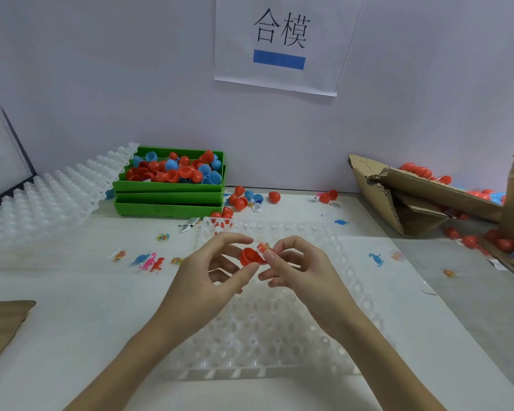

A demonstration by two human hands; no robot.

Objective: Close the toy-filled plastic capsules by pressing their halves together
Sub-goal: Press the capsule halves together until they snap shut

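Both hands work above the white tray point(279, 321), which lies at the middle of the tabletop point(72, 336) toward its near edge. The left hand point(217, 271) pinches a red half point(249, 257) between thumb and forefinger, its open mouth turned toward the other hand. The right hand point(297, 265) pinches a small wrapped toy point(264, 248) at the half's rim, thumb and forefinger curled onto it. Whether a second red half sits behind the right thumb I cannot tell.

The step in hand looks to be seating the toy before closing. To do it well, the toy's wrapper should go fully below the rim, since any film caught across the lip would likely stop the halves from snapping together. The left grip is best kept on the dome, off the rim, so the mating half has room to slide over. The halves should then meet square, rims parallel, and be pressed straight along their shared axis; a tilted press would probably seat one side only.

Spare halves fill the green bin point(169, 188) at the far left edge. Loose toys point(149, 261) lie left of the tray, and a cardboard box point(413, 194) sits at the far right corner.
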